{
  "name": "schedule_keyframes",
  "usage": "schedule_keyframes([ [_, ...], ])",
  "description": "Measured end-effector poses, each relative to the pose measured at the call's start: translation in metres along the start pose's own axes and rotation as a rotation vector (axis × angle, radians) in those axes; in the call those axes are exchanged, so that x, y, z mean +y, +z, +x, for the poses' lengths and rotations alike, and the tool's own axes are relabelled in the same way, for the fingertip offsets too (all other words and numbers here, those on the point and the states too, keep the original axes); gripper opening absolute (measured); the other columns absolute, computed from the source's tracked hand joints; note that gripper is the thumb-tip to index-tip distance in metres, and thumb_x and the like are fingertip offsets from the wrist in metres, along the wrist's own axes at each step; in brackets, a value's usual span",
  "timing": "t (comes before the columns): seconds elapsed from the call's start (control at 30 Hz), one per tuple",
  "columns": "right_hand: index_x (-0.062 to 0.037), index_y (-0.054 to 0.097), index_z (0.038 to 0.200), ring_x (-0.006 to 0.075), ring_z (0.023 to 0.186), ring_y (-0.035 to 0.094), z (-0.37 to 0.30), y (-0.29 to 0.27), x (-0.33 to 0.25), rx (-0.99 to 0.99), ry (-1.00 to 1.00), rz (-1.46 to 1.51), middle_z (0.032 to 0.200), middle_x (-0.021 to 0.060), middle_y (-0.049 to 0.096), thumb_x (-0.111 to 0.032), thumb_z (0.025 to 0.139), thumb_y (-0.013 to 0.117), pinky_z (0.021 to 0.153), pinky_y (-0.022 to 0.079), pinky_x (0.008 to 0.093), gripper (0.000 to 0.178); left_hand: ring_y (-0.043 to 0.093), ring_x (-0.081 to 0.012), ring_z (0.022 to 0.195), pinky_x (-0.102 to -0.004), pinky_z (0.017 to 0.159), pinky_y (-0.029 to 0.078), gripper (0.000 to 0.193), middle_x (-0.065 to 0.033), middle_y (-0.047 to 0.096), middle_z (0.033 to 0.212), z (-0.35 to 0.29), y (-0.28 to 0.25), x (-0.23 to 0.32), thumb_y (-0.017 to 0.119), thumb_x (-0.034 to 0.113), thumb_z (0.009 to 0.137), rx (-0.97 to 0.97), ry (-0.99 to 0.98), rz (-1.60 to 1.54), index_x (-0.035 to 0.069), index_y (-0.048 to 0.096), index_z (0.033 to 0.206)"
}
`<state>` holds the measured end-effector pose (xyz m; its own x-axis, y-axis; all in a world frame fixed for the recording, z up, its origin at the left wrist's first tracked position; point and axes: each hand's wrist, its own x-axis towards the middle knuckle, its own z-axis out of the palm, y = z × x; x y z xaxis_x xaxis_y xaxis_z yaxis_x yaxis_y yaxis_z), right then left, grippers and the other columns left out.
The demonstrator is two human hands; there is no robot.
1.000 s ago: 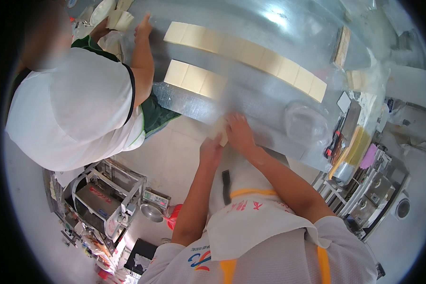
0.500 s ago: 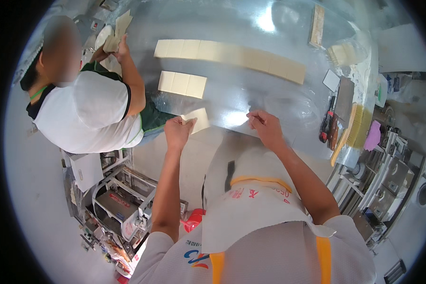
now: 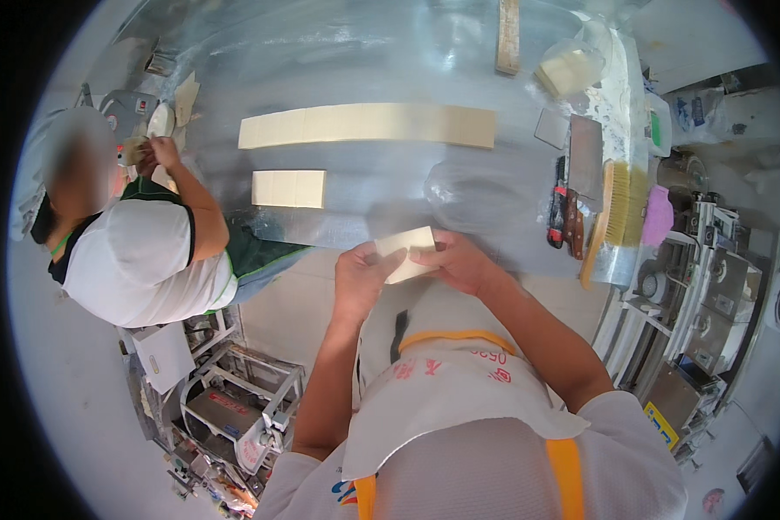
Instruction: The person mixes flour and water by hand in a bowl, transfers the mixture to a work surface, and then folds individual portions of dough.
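A pale, square stack of dough sheets (image 3: 406, 245) is between my hands, just off the near edge of the metal table. My left hand (image 3: 360, 276) grips its left side with the thumb on top. On its right side, my right hand (image 3: 466, 263) pinches the stack with thumb and fingers. How many sheets are in it I cannot tell. Beyond my hands, a short row of similar dough squares (image 3: 289, 189) lies on the table, and behind that stretches a long row of dough squares (image 3: 364, 125).
At left a co-worker (image 3: 143, 251) handles pale sheets beside a scale (image 3: 130, 106). A bench brush (image 3: 613, 217), a knife (image 3: 574, 224), a red-and-black cutter (image 3: 558, 204) and a broad blade (image 3: 586, 156) lie at right. Farther back are a wooden bar (image 3: 508, 36) and a bagged dough stack (image 3: 570, 71).
My right hand has come over to the stack and taken hold of its right side. My left hand has brought it rightward and lower. The view has shifted, and the co-worker's hands have lowered.
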<state>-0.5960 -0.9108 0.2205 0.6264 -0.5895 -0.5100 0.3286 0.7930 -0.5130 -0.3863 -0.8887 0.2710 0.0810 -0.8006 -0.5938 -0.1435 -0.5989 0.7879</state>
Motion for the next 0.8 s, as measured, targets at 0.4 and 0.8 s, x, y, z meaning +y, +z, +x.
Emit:
schedule_keyframes([
  [0.4,0.0005,0.074,0.107,0.0379,0.079,0.07,-0.128,-0.039,-0.117,0.85,-0.236,-1.017,0.084,0.0229,0.072,-0.007,0.092,0.073,0.073,0.054,0.0432,0.017,0.074,-0.0347,0.077,-0.0467,0.076,0.061,0.056,-0.0173,0.076,0.088,0.126,0.093,-0.081,0.077,0.055,0.09,0.122,0.132,0.654,0.0,0.072,0.091],
  [0.8,-0.0008,0.072,0.118,0.0183,0.086,0.064,-0.056,0.005,-0.095,0.178,-0.101,-1.036,0.093,0.0126,0.071,-0.011,0.091,0.075,0.082,0.053,0.0333,0.029,0.06,-0.0347,0.132,-0.0494,0.112,0.046,0.083,-0.0194,0.059,0.148,0.066,0.069,-0.081,0.044,0.068,0.108,-0.459,-0.237,-0.884,-0.005,0.053,0.146],
])
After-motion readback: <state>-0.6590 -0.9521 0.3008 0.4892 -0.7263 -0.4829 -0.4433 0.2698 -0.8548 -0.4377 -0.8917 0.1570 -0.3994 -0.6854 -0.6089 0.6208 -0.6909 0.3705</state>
